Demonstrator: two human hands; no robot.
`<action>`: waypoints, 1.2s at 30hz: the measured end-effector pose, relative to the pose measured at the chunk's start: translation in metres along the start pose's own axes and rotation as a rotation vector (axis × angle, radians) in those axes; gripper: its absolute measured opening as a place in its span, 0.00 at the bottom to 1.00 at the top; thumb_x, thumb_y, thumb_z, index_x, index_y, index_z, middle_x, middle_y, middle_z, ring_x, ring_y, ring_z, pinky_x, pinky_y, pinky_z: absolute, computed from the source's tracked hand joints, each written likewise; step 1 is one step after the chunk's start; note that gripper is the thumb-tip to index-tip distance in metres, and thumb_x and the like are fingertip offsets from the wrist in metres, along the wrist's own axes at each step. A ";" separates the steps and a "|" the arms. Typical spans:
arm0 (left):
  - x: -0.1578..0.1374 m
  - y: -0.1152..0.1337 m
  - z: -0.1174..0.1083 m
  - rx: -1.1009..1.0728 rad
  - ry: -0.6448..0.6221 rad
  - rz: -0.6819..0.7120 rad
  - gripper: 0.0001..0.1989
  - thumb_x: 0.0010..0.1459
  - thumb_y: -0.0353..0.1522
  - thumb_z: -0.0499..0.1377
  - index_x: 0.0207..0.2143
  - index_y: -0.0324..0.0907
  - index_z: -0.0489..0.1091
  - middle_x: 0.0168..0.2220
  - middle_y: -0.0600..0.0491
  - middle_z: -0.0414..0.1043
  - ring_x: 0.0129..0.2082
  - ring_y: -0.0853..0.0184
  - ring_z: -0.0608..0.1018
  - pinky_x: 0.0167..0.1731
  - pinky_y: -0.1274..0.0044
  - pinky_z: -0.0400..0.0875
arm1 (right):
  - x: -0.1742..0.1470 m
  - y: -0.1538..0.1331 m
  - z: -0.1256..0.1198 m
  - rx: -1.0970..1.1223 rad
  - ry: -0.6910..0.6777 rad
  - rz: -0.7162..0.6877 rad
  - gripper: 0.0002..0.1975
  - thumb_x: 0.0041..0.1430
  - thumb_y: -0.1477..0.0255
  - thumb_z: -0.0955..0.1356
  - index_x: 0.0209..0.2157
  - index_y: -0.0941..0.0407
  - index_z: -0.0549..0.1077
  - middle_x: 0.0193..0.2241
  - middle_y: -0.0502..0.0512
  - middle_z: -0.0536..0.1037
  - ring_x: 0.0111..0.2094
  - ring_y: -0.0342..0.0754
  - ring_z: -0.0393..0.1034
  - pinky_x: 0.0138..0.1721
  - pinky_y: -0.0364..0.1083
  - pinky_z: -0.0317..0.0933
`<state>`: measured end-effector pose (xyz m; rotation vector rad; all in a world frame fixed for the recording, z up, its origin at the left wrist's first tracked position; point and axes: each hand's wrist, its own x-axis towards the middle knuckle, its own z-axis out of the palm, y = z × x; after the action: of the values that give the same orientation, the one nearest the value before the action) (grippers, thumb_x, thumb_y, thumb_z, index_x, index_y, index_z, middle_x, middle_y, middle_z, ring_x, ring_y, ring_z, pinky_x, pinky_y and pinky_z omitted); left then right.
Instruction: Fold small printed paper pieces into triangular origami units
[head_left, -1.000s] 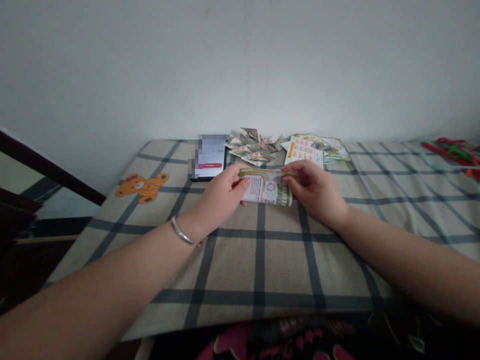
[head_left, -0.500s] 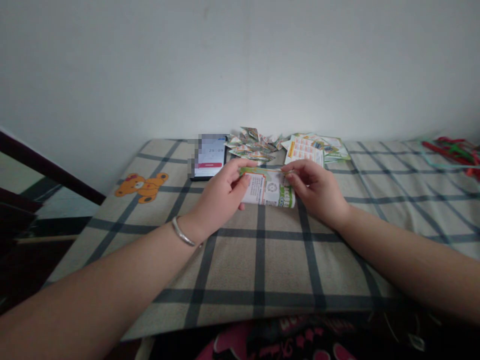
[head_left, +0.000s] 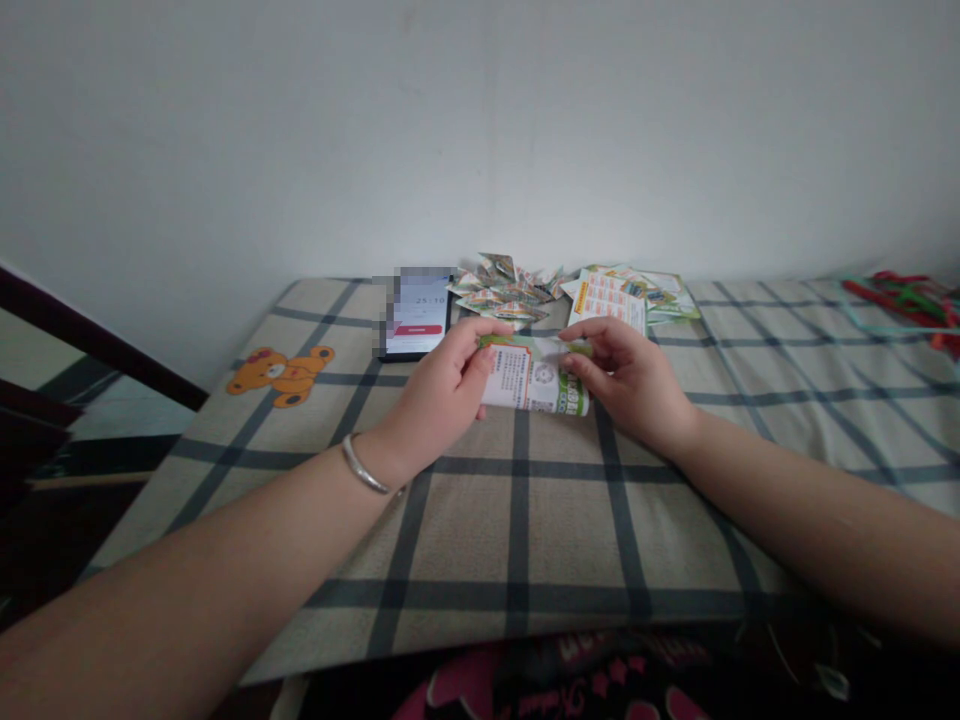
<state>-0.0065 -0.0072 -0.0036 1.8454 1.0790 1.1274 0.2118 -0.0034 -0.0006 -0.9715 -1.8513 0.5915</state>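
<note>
A printed paper leaflet (head_left: 529, 378), white with green edges and small text, is bent over on itself just above the checked tablecloth. My left hand (head_left: 454, 375) pinches its left end, thumb in front and fingers behind. At the opposite end, my right hand (head_left: 619, 375) has its thumb on the front of the leaflet and its index finger at the top edge. Behind the hands lies a pile of folded paper pieces (head_left: 506, 290). To the right of that pile are flat printed leaflets (head_left: 611, 298), overlapping one another.
A phone (head_left: 416, 315) with a timer on its screen lies left of the folded pieces. An orange bear figure (head_left: 279, 376) is on the cloth at left. At far right sits a clear tray (head_left: 862, 312) with red and green items. The wall (head_left: 480, 130) borders the table's back.
My right thumb and index finger have spread slightly apart and shifted a little at the leaflet's right end. My left hand stays nearly still, holding the other end.
</note>
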 end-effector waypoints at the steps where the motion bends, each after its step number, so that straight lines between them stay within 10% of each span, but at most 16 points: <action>1: 0.000 0.000 0.000 -0.006 -0.011 0.002 0.13 0.65 0.32 0.50 0.51 0.48 0.65 0.30 0.55 0.65 0.23 0.74 0.69 0.14 0.87 0.67 | 0.000 0.000 0.000 -0.005 0.000 0.006 0.08 0.60 0.74 0.68 0.42 0.54 0.70 0.19 0.41 0.55 0.18 0.38 0.51 0.19 0.41 0.45; 21: 0.001 0.003 0.000 -0.004 0.118 -0.030 0.12 0.65 0.32 0.50 0.48 0.46 0.68 0.32 0.54 0.68 0.21 0.75 0.69 0.12 0.88 0.63 | -0.001 0.001 0.000 0.381 -0.091 0.164 0.16 0.56 0.62 0.72 0.39 0.52 0.63 0.20 0.41 0.67 0.19 0.38 0.63 0.20 0.39 0.55; 36: 0.004 -0.003 0.000 0.033 -0.015 0.071 0.14 0.62 0.28 0.52 0.50 0.44 0.68 0.39 0.52 0.73 0.39 0.68 0.76 0.36 0.76 0.72 | 0.001 0.003 0.003 0.223 0.008 0.181 0.15 0.55 0.60 0.72 0.36 0.52 0.65 0.19 0.42 0.65 0.20 0.39 0.61 0.20 0.41 0.53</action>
<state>-0.0060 -0.0027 -0.0047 1.9285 1.0366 1.1414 0.2099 -0.0011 -0.0040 -0.9946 -1.6595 0.8825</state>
